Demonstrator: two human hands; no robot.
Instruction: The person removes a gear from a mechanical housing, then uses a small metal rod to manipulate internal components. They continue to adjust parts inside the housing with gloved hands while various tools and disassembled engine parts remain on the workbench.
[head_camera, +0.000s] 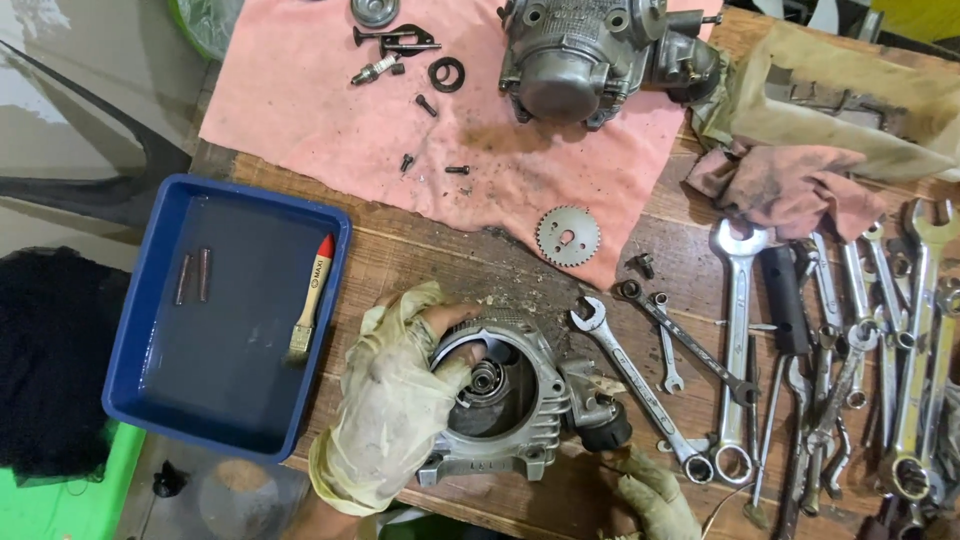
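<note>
Head view: left hand (395, 395) in a dirty glove grips the grey engine cover (500, 400), fingers curled inside its round opening. Right hand (655, 495) closed on the cover's black end piece (603, 428), on the table (440, 260).

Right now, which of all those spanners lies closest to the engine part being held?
The combination spanner lying slantwise just right of the engine part; its open end nearly reaches the casing, while the other spanners lie farther right.

Single head view — looks steeply down on workbench (440, 260), close range.
</note>
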